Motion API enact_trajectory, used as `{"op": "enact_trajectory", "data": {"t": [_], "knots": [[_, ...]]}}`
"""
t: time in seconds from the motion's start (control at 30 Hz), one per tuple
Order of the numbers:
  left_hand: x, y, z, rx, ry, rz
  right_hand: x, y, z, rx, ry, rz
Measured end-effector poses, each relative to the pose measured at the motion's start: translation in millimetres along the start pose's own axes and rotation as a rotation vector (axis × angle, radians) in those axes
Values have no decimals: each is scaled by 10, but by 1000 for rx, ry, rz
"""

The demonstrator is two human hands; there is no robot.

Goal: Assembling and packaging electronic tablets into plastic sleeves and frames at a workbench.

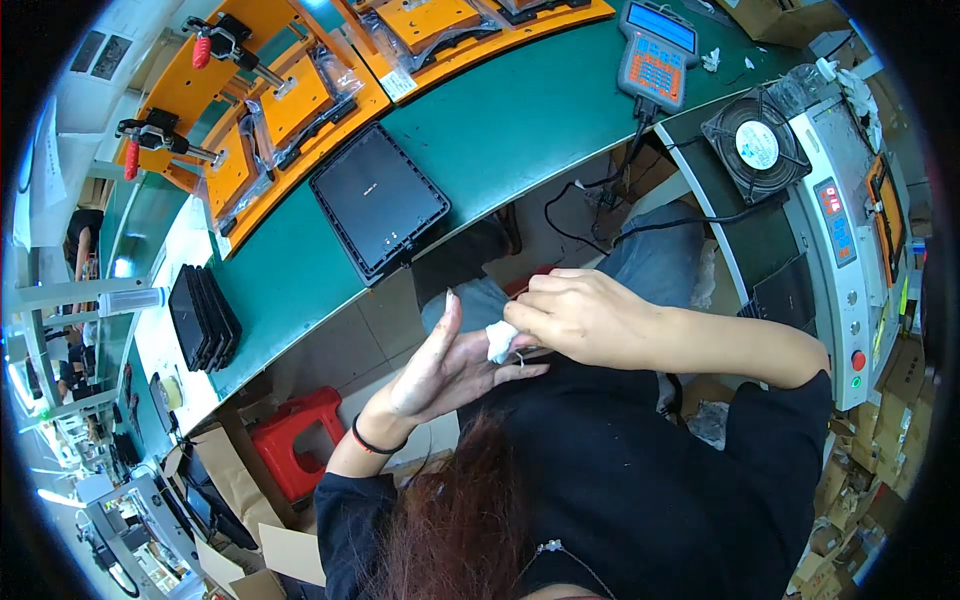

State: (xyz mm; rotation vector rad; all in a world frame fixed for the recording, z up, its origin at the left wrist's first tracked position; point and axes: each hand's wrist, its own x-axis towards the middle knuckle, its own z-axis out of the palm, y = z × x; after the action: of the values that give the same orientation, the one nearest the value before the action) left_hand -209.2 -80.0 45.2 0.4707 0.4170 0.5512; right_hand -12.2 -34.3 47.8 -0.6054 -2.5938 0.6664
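My left hand (442, 372) is held over my lap, its thumb up and its fingers stretched out and apart. A small crumpled white wad (501, 342), like cloth or tissue, sits around one of its fingers. My right hand (575, 315) is closed, its fingertips pinching at the edge of that wad. Part of the wad and the tips of some fingers are hidden behind the right hand. Beyond the hands, a black rectangular panel (378, 203) lies on the green bench (500, 135) with one corner over the front edge.
Orange clamp fixtures (290, 85) stand at the back left. A stack of black frames (204, 318) lies on the left. Back right are a blue-grey handheld keypad device (657, 62), a black fan (756, 146) and a white machine (838, 230). Below stands a red stool (297, 443).
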Motion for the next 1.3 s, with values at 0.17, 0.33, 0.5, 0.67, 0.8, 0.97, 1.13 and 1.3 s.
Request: {"op": "enact_trajectory", "data": {"t": [0.17, 0.33, 0.5, 0.67, 0.8, 0.97, 1.13, 1.3], "knots": [[-54, -134, -82, 155, 88, -102, -77, 2, -9, -21, -106, -77], [-137, -109, -98, 301, 105, -135, -126, -6, -126, 108, -231, 13], [-108, -169, -204, 737, 201, -152, -209, 41, -166, 284, -341, 131], [30, -68, -243, 498, 198, 4, -325, 352, -239, 131, -603, 393], [102, -123, -284, 424, 298, 50, -312, 304, -242, 182, -463, 477], [279, -208, -272, -152, 123, 148, -201, 117, -86, -25, 28, 374], [401, -329, -164, -358, 121, 268, -164, 89, 157, -101, 293, 317], [483, -408, -178, -248, 115, 391, -129, 49, 417, -26, 559, 302]]}}
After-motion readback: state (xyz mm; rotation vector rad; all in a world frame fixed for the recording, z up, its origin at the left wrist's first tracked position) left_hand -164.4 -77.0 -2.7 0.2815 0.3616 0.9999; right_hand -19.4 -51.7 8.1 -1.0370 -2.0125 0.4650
